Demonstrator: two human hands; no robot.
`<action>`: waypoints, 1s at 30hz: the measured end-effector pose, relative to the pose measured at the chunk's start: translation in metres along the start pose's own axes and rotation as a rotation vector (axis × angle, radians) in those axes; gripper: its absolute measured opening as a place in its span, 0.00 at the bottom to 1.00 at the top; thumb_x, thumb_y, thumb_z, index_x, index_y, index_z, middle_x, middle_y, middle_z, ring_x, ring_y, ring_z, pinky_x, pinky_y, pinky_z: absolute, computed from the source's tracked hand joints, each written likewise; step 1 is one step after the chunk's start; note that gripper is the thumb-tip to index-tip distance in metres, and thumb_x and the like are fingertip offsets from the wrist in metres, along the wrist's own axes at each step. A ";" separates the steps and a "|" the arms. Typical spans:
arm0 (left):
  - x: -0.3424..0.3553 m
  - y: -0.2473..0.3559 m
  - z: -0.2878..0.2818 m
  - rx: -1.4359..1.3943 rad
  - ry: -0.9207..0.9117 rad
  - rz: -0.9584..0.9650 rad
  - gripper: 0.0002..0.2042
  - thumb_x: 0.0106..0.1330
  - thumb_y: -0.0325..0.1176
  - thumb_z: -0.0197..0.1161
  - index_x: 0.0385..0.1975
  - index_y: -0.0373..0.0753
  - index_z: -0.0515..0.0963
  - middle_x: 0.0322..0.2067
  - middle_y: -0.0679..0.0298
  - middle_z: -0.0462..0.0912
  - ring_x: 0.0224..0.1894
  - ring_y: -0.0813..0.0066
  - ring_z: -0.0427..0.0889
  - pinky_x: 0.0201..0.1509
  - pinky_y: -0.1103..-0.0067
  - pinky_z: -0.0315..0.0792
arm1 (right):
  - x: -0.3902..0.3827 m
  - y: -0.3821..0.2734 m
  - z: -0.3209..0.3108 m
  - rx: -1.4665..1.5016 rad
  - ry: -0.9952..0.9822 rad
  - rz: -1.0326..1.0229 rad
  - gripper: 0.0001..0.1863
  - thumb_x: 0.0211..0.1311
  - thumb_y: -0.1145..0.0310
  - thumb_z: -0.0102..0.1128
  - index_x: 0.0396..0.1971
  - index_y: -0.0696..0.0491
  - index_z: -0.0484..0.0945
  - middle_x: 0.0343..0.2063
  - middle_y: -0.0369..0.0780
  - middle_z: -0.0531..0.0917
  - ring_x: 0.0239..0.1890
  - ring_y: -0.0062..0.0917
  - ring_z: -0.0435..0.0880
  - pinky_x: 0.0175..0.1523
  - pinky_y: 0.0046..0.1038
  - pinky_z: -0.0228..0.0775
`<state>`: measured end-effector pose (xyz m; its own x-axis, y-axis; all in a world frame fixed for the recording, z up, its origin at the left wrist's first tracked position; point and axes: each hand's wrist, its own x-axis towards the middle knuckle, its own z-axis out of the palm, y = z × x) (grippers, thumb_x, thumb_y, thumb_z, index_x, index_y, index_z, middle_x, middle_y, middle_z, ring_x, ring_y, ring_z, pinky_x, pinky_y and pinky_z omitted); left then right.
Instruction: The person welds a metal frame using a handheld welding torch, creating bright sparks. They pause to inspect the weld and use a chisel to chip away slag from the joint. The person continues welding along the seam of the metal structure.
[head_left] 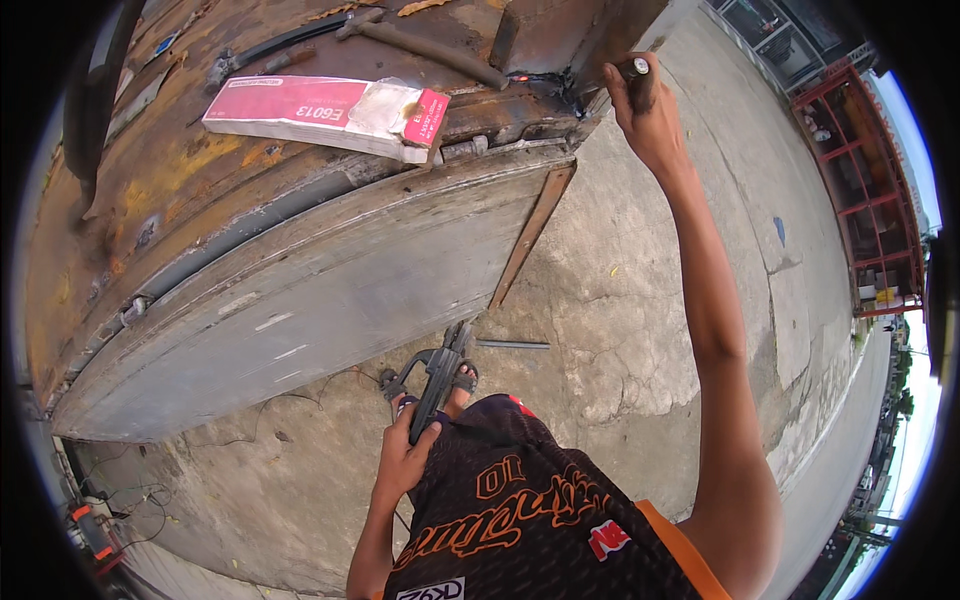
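Observation:
Down by my lap, my left hand [408,458] is closed around a black welding electrode holder [437,380], its jaws pointing away from me. My right hand [650,125] reaches far forward and grips a dark, round-handled tool [641,82], its pale butt end facing me. The tool's working end is hidden, so its kind does not show. Just left of that hand, a small weld spot [520,78] glows orange-red at the corner of the rusty metal bed [190,190]. A pink-and-white welding rod box [320,110] lies on the bed's edge nearby.
A hammer [430,55] with a brown handle lies behind the box, beside a dark metal bar [290,38]. Below the bed hangs a grey side panel [330,300]. A metal bar [512,344] and cables [150,495] are on the concrete floor; a red-framed cabinet [865,190] stands right.

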<state>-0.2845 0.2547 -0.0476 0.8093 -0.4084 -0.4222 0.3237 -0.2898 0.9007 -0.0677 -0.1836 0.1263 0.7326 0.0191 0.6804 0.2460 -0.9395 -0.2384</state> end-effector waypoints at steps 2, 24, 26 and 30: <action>0.001 0.002 -0.004 -0.008 -0.007 0.001 0.12 0.68 0.34 0.62 0.43 0.32 0.76 0.21 0.70 0.74 0.23 0.86 0.70 0.26 0.82 0.63 | -0.006 0.000 0.003 0.085 0.138 0.066 0.14 0.72 0.64 0.58 0.43 0.56 0.65 0.22 0.48 0.82 0.24 0.49 0.82 0.31 0.39 0.72; 0.030 0.037 -0.150 0.210 -0.321 0.318 0.18 0.70 0.43 0.63 0.43 0.31 0.77 0.20 0.65 0.73 0.24 0.78 0.70 0.30 0.76 0.65 | -0.027 -0.138 -0.031 0.059 0.457 0.231 0.10 0.76 0.65 0.52 0.47 0.55 0.67 0.29 0.39 0.77 0.26 0.24 0.73 0.33 0.27 0.67; 0.037 0.034 -0.154 0.179 -0.303 0.444 0.18 0.70 0.44 0.63 0.42 0.31 0.77 0.20 0.65 0.72 0.24 0.79 0.70 0.29 0.77 0.65 | -0.038 -0.196 -0.068 0.188 0.592 -0.012 0.10 0.78 0.65 0.48 0.49 0.55 0.67 0.28 0.38 0.74 0.26 0.18 0.71 0.30 0.22 0.63; 0.039 0.025 -0.157 0.205 -0.363 0.183 0.17 0.70 0.44 0.63 0.37 0.32 0.76 0.19 0.68 0.70 0.23 0.82 0.68 0.28 0.79 0.63 | -0.075 -0.309 -0.153 0.442 0.335 -0.282 0.17 0.74 0.56 0.51 0.51 0.53 0.68 0.17 0.33 0.65 0.15 0.16 0.60 0.22 0.22 0.52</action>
<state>-0.1680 0.3670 -0.0261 0.6082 -0.7350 -0.2998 0.0579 -0.3355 0.9403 -0.2955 0.0531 0.2548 0.3796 0.0704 0.9225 0.6932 -0.6819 -0.2332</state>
